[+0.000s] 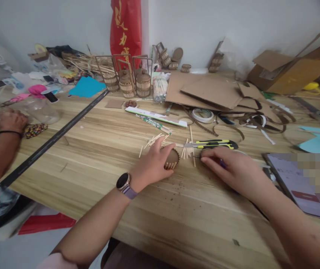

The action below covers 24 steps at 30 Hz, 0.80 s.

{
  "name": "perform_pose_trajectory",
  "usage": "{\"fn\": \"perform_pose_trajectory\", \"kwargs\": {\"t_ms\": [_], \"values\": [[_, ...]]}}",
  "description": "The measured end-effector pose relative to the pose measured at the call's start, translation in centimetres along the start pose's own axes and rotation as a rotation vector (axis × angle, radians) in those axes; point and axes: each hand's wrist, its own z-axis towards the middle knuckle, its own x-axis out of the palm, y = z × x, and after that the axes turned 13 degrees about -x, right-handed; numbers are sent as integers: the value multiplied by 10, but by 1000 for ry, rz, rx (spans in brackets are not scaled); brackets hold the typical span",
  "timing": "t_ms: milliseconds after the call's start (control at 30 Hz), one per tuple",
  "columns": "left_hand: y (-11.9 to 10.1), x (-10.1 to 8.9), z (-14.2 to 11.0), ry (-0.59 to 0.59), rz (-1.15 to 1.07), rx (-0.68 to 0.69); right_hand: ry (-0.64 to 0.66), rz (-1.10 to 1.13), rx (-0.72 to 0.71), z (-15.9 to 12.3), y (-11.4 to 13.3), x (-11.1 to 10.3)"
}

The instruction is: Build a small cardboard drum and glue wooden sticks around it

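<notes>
My left hand point(153, 162), with a watch on its wrist, curves its thumb and fingers around a round brown cardboard base point(172, 155). Short wooden sticks point(171, 165) stand upright along the near rim of that base. To the right, my right hand point(230, 164) has thumb and forefinger pinched together; a thin dark tip shows at the fingers, and something purple is partly hidden under the palm. A yellow-and-black utility knife point(216, 144) lies just beyond the right hand. Loose cut sticks point(187, 151) lie between the two hands, and more sticks point(153, 140) lie behind the left.
Small stick baskets with tall handles point(126, 85) stand at the back. Beside them are cardboard sheets point(207, 91), a tape roll point(202, 115) and curled brown strips point(233, 130). A tablet-like purple panel point(294, 183) is at right. Another person's hands point(11, 121) are at left.
</notes>
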Motion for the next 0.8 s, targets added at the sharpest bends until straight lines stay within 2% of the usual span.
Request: {"fn": "perform_pose_trajectory", "kwargs": {"t_ms": [200, 300, 567, 700, 800], "values": [[-5, 8, -1, -97, 11, -43, 127, -178, 421, -30, -29, -7], [-5, 10, -1, -123, 16, -39, 214, -146, 545, -39, -37, -7], [-5, 9, -2, -113, 56, -53, 325, -42, 478, -42, -45, 4], [-4, 10, -1, -122, 54, -51, 279, 40, 508, -39, -44, 0], [-3, 10, -2, -130, 50, -45, 161, 90, 560, -39, -39, -6]]}}
